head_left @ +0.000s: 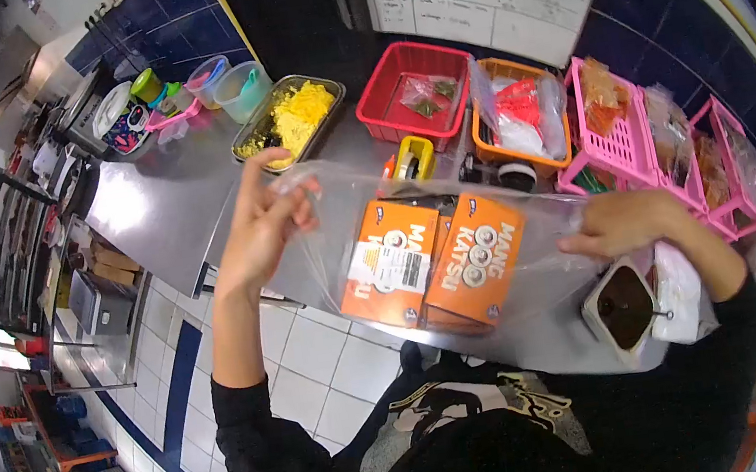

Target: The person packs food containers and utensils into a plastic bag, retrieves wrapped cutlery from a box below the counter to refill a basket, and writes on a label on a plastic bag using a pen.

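Observation:
A clear plastic bag (537,282) is stretched wide between my two hands. My left hand (268,214) pinches its left edge, with the index finger raised. At the opposite edge my right hand (620,221) grips the plastic, fingers closed. Between the hands are orange printed boxes, a left one (382,278) with a white label stuck on it and a right one (478,256) tilted beside it. Both seem to be inside the bag; part of another orange box shows underneath. Below my right wrist stands a square metal container (623,307) of dark liquid.
Behind the bag are a tray of yellow food (300,117), a red basin (411,88), an orange basket (519,112) and a yellow tape dispenser (413,157). Pink baskets (614,143) line the right wall. White packets (680,292) lie near my right forearm.

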Motion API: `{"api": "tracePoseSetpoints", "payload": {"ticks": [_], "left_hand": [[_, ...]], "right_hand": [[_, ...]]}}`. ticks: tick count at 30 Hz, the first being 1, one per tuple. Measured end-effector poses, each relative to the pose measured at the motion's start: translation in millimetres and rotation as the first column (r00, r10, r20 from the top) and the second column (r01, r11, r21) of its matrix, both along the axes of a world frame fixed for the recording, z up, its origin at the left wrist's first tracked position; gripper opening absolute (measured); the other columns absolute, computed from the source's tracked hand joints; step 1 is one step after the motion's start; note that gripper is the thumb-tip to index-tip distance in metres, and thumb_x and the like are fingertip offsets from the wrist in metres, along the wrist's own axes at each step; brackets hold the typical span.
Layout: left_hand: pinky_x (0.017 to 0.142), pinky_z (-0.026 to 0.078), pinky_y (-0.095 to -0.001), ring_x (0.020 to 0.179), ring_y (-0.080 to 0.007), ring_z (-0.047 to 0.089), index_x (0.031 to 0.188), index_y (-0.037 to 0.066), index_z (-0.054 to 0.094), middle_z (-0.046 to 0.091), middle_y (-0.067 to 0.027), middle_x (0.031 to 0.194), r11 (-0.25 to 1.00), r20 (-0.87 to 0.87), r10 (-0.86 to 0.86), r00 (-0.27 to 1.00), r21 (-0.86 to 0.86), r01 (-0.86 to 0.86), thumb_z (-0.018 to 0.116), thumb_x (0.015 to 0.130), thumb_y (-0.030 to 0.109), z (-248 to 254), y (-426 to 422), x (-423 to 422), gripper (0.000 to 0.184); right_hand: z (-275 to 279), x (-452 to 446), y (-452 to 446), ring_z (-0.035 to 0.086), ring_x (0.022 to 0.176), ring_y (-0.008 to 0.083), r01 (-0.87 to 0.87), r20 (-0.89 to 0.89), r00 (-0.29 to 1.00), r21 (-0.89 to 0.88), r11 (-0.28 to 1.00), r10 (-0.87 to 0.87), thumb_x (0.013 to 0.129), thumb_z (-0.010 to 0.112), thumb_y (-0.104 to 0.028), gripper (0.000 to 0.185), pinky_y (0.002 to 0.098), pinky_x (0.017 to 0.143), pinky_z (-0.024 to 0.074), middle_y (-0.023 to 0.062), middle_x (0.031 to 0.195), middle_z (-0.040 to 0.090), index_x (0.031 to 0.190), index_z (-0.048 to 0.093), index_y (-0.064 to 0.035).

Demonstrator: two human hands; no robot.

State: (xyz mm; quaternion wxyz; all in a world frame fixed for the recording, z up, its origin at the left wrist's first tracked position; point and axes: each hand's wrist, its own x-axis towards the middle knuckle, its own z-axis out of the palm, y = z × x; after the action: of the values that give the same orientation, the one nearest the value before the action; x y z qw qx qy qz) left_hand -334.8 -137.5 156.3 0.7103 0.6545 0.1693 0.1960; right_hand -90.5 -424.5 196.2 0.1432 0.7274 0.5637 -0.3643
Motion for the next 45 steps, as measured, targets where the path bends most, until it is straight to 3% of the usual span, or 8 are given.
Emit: {"api": "tracePoseSetpoints", "payload": {"ticks": [19, 25, 27, 29, 32, 34, 37, 45], "left_hand": [[0.053, 0.040, -0.0221, 0.060, -0.0093, 0.047, 0.109, 0.009, 0.018, 0.051, -0.0062, 0.074, 0.802, 0.144, -0.334, 0.932, 0.562, 0.200, 0.049, 0.084, -0.005, 47, -45, 35, 0.042], [0.055, 0.047, -0.0293, 0.063, -0.0237, 0.060, 0.108, -0.001, 0.019, 0.058, -0.0147, 0.073, 0.338, -0.002, -0.316, 0.949, 0.934, 0.114, 0.052, 0.075, -0.010, 57, -78, 55, 0.048], [0.055, 0.046, -0.0346, 0.062, -0.0307, 0.059, 0.108, -0.003, 0.022, 0.055, -0.0180, 0.068, 0.324, 0.031, -0.368, 0.929, 0.941, 0.097, 0.054, 0.071, -0.010, 49, -100, 64, 0.049], [0.055, 0.046, -0.0398, 0.061, -0.0376, 0.058, 0.107, -0.005, 0.025, 0.053, -0.0213, 0.062, 0.310, 0.070, -0.419, 0.905, 0.948, 0.070, 0.055, 0.068, -0.009, 38, -123, 73, 0.050], [0.070, 0.049, -0.0390, 0.086, -0.0345, 0.059, 0.119, -0.005, 0.019, 0.053, -0.0236, 0.105, -0.127, 0.052, -0.458, 0.887, 0.984, -0.123, 0.062, 0.066, -0.001, 13, -131, 68, 0.069], [0.076, 0.046, -0.0406, 0.093, -0.0339, 0.056, 0.121, -0.006, 0.021, 0.046, -0.0243, 0.115, -0.013, 0.148, -0.332, 0.932, 0.987, -0.162, 0.068, 0.062, 0.006, 16, -124, 42, 0.075], [0.094, 0.034, -0.0425, 0.119, -0.0354, 0.034, 0.125, -0.009, 0.029, 0.038, -0.0229, 0.121, 0.722, 0.388, -0.119, 0.914, 0.666, -0.189, 0.082, 0.048, 0.032, -47, -147, 13, 0.102], [0.097, 0.031, -0.0398, 0.114, -0.0291, 0.038, 0.123, -0.003, 0.036, 0.040, -0.0170, 0.120, 0.639, 0.053, -0.022, 0.998, 0.769, -0.027, 0.067, 0.070, 0.038, -149, -217, 56, 0.073]], "right_hand": [[78, -108, -69, 0.053, 0.057, 0.0361, -0.207, 0.454, 0.886, 0.571, 0.794, -0.096, 0.053, 0.058, -0.011, 0.015, 0.0406, 0.053, 0.0426, 0.0199, 0.055, 0.051, 0.060, 0.054, 0.0014], [63, -105, -71, 0.054, 0.058, 0.0333, -0.228, 0.408, 0.913, 0.518, 0.825, -0.004, 0.055, 0.062, -0.011, 0.013, 0.0397, 0.055, 0.0431, 0.0163, 0.055, 0.051, 0.055, 0.052, -0.0023], [41, -97, -53, 0.055, 0.056, 0.0296, -0.242, 0.356, 0.931, 0.777, 0.581, -0.088, 0.061, 0.063, -0.008, 0.017, 0.0394, 0.053, 0.0430, 0.0120, 0.063, 0.054, 0.075, 0.056, -0.0020], [7, -103, -2, 0.054, 0.063, 0.0232, -0.075, 0.059, 0.989, 0.991, -0.114, -0.137, 0.065, 0.065, -0.005, 0.037, 0.0368, 0.056, 0.0416, 0.0077, 0.077, 0.054, 0.098, 0.049, -0.0032], [-15, -81, 19, 0.053, 0.077, 0.0195, 0.055, -0.050, 0.993, 0.998, -0.043, 0.108, 0.063, 0.065, -0.001, 0.055, 0.0332, 0.062, 0.0405, 0.0075, 0.091, 0.052, 0.111, 0.040, -0.0056], [12, -81, 15, 0.054, 0.094, 0.0300, 0.304, -0.383, 0.923, 0.780, 0.547, 0.032, 0.058, 0.066, 0.002, 0.049, 0.0369, 0.072, 0.0443, 0.0174, 0.096, 0.053, 0.102, 0.043, -0.0017], [13, -62, 18, 0.055, 0.090, 0.0319, 0.064, -0.193, 0.965, 0.831, 0.553, 0.178, 0.056, 0.064, 0.004, 0.050, 0.0380, 0.072, 0.0439, 0.0177, 0.093, 0.053, 0.101, 0.043, -0.0017], [-58, -169, 74, 0.057, 0.053, 0.0341, -0.108, 0.047, 0.991, 0.833, 0.543, 0.126, 0.063, 0.059, -0.002, 0.040, 0.0476, 0.055, 0.0421, 0.0148, 0.056, 0.054, 0.096, 0.038, 0.0015]]}}
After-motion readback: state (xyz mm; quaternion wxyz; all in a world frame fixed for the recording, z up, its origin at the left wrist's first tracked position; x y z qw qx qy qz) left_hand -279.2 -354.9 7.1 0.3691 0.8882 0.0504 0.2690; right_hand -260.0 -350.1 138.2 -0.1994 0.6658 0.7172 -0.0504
